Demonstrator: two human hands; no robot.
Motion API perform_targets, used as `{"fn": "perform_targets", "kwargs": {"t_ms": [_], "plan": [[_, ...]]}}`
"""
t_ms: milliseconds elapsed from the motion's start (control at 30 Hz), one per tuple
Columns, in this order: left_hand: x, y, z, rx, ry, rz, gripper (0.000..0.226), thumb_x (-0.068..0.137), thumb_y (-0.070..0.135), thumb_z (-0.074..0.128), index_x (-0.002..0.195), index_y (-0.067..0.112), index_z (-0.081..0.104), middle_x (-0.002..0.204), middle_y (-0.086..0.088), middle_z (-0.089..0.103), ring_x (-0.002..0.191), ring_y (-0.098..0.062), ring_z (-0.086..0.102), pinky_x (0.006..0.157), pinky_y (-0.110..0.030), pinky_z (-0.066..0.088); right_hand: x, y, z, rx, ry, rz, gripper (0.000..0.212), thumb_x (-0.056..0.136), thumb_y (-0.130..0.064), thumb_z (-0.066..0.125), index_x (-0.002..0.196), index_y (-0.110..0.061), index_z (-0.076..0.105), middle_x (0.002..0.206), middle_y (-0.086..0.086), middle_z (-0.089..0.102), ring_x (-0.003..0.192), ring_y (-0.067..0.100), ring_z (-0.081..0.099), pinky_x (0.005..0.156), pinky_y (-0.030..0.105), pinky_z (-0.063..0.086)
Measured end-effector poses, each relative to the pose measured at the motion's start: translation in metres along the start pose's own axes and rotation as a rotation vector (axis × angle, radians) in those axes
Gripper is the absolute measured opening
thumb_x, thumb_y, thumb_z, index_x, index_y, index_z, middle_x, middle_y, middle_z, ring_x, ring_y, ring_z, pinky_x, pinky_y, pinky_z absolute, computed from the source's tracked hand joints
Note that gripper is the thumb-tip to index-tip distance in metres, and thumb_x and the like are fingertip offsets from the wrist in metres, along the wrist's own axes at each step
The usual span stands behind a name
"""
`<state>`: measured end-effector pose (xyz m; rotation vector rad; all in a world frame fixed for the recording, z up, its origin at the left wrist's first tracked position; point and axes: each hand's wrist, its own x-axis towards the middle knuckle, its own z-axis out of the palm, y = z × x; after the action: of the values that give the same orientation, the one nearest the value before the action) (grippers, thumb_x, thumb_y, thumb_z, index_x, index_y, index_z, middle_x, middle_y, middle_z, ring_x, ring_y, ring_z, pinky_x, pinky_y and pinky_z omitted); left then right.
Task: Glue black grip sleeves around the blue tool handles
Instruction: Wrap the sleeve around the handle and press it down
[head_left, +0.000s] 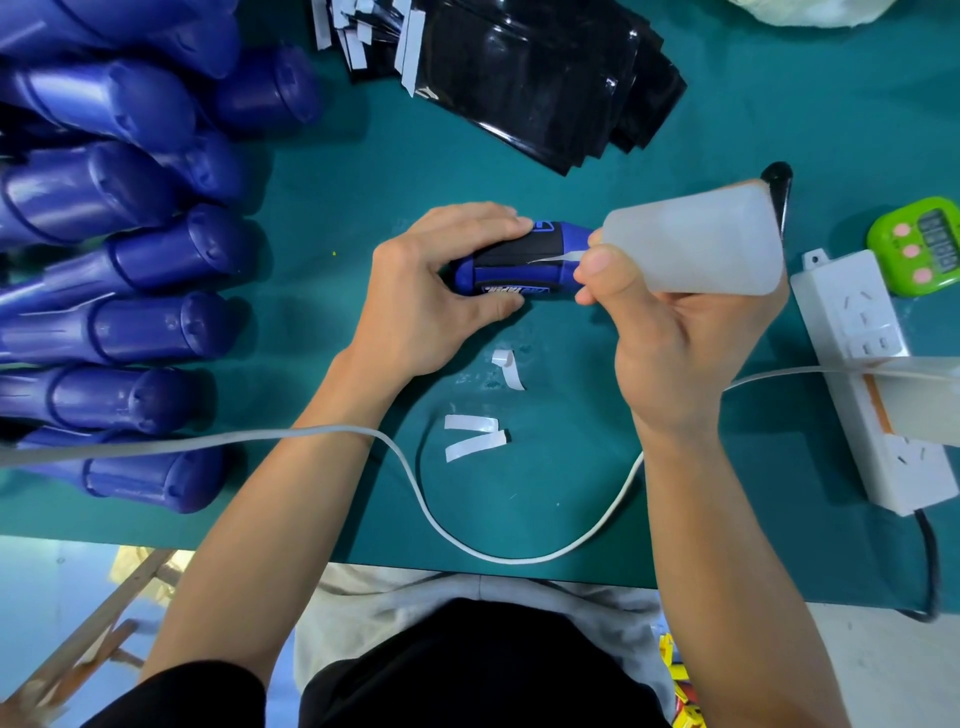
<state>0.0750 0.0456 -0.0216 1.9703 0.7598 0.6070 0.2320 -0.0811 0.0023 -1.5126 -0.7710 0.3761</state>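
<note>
Green mat (727, 135) covers the bench. Left side: pile of bare blue handles (130, 260), capped ends facing right. Top centre: stack of black sleeves (524, 78), glossy and fanned out, with white liner tabs at one end. Right edge: power strip (857, 364), green timer (919, 244) beyond it, and a white cable (415, 491) looping across the near mat.

Right of centre: translucent squeeze bottle (696, 239), presumably the glue, gripped in the right hand (670, 343) with its narrow end toward the work. That hand's thumb and forefinger look to be pinching a thin white strip (553, 257) coming off the sleeve edge, but we can't confirm it. Left hand (426, 296) curls over the blue handle (501, 275) in work, fingers on the far side and thumb on the near side, pinning it to the mat at centre.

The handle's long axis lies left-right, with the right end tipped slightly away from us and aimed at the bottle. The left end sits by the palm. We can't tell which end is the cap. Black sleeve (519, 249) wraps the mid-section, and the edge with the strip faces up.

Handling, our read:
- **Handle:** rigid moulded plastic, light, smooth and round, so it'll roll. Hold it across the bare blue ends, not on the sleeve.
- **Sleeve:** thin, soft film, likely to crease or go on skewed. Press along the edge from the middle out.
- **Bottle:** soft-walled, so squeeze lightly or the glue floods.

Smallest: three peeled liner strips (475, 447) lie curled on the mat between the wrists.
</note>
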Motion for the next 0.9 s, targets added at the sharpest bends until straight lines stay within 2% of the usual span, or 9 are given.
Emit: {"fn": "perform_targets", "kwargs": {"t_ms": [400,667,900], "plan": [[0.000,-0.002,0.001,0.001,0.003,0.015,0.058,0.069,0.002,0.094,0.123,0.011,0.075,0.126,-0.004,0.070,0.122,-0.017,0.065,0.106,-0.031,0.049,0.002,-0.001,-0.006,-0.037,0.018,-0.028,0.032,0.094,-0.021,0.078,0.083,0.008,0.071,0.081,0.028,0.067,0.073,0.043,0.068,0.072,0.047,0.055],[0.001,-0.004,0.001,-0.003,0.008,0.019,0.059,0.069,0.005,0.094,0.124,0.016,0.075,0.125,0.001,0.070,0.122,-0.015,0.065,0.107,-0.032,0.049,0.005,0.001,-0.010,-0.020,0.028,-0.002,0.040,0.093,-0.024,0.078,0.083,0.013,0.068,0.081,0.031,0.065,0.073,0.046,0.066,0.071,0.050,0.054],[0.000,-0.006,0.002,-0.007,0.010,0.024,0.059,0.070,0.006,0.094,0.124,0.016,0.075,0.126,0.002,0.069,0.123,-0.014,0.064,0.107,-0.029,0.048,0.007,0.001,-0.014,-0.031,0.035,-0.003,0.033,0.093,-0.020,0.078,0.083,0.010,0.070,0.082,0.029,0.067,0.075,0.045,0.067,0.070,0.054,0.053]]}}
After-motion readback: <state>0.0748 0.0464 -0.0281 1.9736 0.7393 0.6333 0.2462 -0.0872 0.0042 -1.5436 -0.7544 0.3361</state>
